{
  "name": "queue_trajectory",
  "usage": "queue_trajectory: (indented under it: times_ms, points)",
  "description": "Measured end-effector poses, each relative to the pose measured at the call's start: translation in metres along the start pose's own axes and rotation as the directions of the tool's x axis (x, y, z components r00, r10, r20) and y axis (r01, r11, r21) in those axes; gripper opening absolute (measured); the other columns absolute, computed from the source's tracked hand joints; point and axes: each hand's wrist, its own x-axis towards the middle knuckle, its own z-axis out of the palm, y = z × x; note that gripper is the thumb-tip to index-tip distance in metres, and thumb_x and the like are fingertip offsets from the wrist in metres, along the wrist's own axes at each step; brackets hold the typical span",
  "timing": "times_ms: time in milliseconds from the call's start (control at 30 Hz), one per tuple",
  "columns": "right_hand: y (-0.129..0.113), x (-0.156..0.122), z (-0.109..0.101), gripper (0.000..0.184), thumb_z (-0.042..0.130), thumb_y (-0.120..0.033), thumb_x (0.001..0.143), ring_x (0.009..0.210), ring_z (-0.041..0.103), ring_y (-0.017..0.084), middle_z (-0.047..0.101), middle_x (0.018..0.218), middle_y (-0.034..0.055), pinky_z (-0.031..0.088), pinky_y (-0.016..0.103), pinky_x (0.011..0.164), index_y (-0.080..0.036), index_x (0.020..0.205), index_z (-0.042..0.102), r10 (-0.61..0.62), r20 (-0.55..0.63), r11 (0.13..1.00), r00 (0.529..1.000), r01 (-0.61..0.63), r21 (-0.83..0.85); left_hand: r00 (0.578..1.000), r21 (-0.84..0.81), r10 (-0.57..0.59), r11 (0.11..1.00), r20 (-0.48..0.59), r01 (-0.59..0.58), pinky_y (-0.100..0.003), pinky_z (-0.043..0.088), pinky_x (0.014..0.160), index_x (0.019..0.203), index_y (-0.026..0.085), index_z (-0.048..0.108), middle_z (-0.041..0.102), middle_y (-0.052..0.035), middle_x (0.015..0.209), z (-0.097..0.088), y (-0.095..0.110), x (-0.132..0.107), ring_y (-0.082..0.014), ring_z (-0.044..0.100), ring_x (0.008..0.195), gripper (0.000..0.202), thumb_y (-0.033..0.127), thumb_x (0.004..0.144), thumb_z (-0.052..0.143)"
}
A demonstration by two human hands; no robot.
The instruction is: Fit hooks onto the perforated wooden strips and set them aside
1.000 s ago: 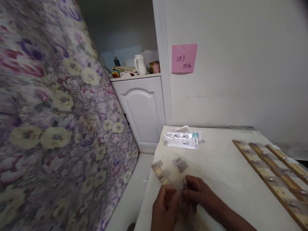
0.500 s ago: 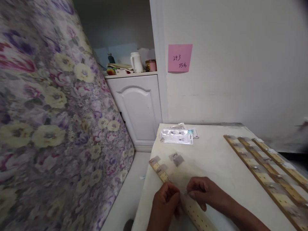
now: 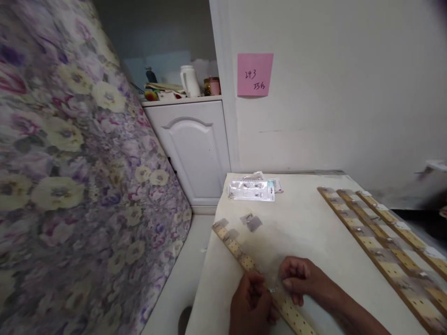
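A white table (image 3: 296, 223) bears perforated strips (image 3: 291, 312) and packaging (image 3: 250, 190).

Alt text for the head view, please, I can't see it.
Left hand and right hand close together over a holed strip on a pale table, what looks like clear film between them. Beyond lie small packaging and a clear pack; three more strips are at right, a pink note on the wall.

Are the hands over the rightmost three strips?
No, the left hand and right hand are by the separate strip farther left.
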Motion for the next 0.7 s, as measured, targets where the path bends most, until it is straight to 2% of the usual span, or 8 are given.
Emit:
queue_trajectory:
  times_ms: [100,200,300,367,433,500,600,700]
  points:
    - [0.003,-0.001,-0.005,0.028,0.073,-0.039,0.072,0.041,0.053,0.006,0.056,0.055,-0.0060,0.038,0.017,0.041,-0.016,0.076,0.059,-0.004,-0.007,1.000,1.000,0.004,-0.001,0.997,0.086,-0.069,0.994,0.047,0.065,-0.020,0.034,0.040,0.085,0.021,0.047,0.051,0.0099,0.060,0.002,-0.002,-0.006,-0.0070,0.049,0.039,0.023,0.027,0.070,0.063]
    - [0.005,0.000,-0.007,0.028,0.069,-0.042,0.075,0.037,0.044,0.004,0.051,0.052,-0.0074,0.032,0.017,0.038,-0.015,0.078,0.062,-0.017,-0.031,0.999,0.999,0.015,-0.051,0.990,0.389,-0.072,0.921,0.122,0.020,-0.021,0.035,0.046,0.081,0.020,0.051,0.053,0.0068,0.062,-0.004,0.003,-0.010,-0.0086,0.050,0.047,0.014,0.027,0.072,0.060]
    - [0.009,0.002,-0.005,0.029,0.067,-0.043,0.074,0.035,0.039,0.003,0.048,0.050,-0.0083,0.030,0.017,0.037,-0.014,0.080,0.064,0.005,-0.041,0.993,0.999,-0.010,-0.118,0.983,0.718,-0.006,0.684,0.182,-0.129,-0.022,0.034,0.054,0.073,0.019,0.055,0.055,0.0046,0.062,-0.014,0.015,-0.012,-0.0108,0.051,0.058,0.007,0.026,0.075,0.057]
    - [0.012,0.003,-0.004,0.028,0.066,-0.042,0.074,0.035,0.038,0.002,0.049,0.051,-0.0080,0.029,0.017,0.036,-0.014,0.080,0.064,0.027,-0.043,0.989,0.999,-0.033,-0.142,0.978,0.844,0.004,0.504,0.207,-0.181,-0.023,0.032,0.055,0.070,0.019,0.056,0.058,0.0036,0.062,-0.020,0.024,-0.014,-0.0121,0.052,0.060,0.012,0.026,0.078,0.052]
    - [0.014,0.004,-0.003,0.026,0.066,-0.040,0.074,0.035,0.037,0.002,0.049,0.053,-0.0078,0.028,0.017,0.036,-0.015,0.080,0.063,0.040,-0.057,0.987,0.998,-0.049,-0.156,0.977,0.915,0.015,0.349,0.212,-0.204,-0.023,0.032,0.056,0.069,0.019,0.056,0.061,0.0024,0.064,-0.025,0.030,-0.015,-0.0136,0.054,0.062,0.015,0.025,0.080,0.048]
    - [0.015,0.005,-0.002,0.025,0.065,-0.039,0.074,0.035,0.037,0.002,0.049,0.054,-0.0080,0.028,0.017,0.036,-0.015,0.080,0.062,0.043,-0.074,0.984,0.996,-0.055,-0.167,0.976,0.947,0.022,0.238,0.215,-0.214,-0.023,0.033,0.057,0.071,0.020,0.057,0.064,0.0013,0.067,-0.028,0.032,-0.017,-0.0151,0.057,0.064,0.015,0.023,0.080,0.046]
    - [0.014,0.004,-0.002,0.023,0.065,-0.037,0.074,0.036,0.037,0.002,0.048,0.055,-0.0081,0.027,0.017,0.036,-0.015,0.080,0.062,0.046,-0.086,0.982,0.995,-0.061,-0.180,0.971,0.958,0.025,0.160,0.239,-0.239,-0.023,0.035,0.057,0.074,0.020,0.059,0.066,0.0006,0.070,-0.031,0.025,-0.019,-0.0158,0.060,0.066,0.016,0.022,0.081,0.045]
    - [0.014,0.004,-0.001,0.020,0.063,-0.035,0.076,0.035,0.035,0.001,0.047,0.055,-0.0084,0.025,0.017,0.036,-0.015,0.080,0.062,0.047,-0.096,0.979,0.994,-0.065,-0.193,0.945,0.940,0.061,0.095,0.323,-0.327,-0.022,0.038,0.059,0.079,0.022,0.062,0.069,0.0008,0.076,-0.035,0.009,-0.020,-0.0155,0.063,0.069,0.017,0.021,0.084,0.045]
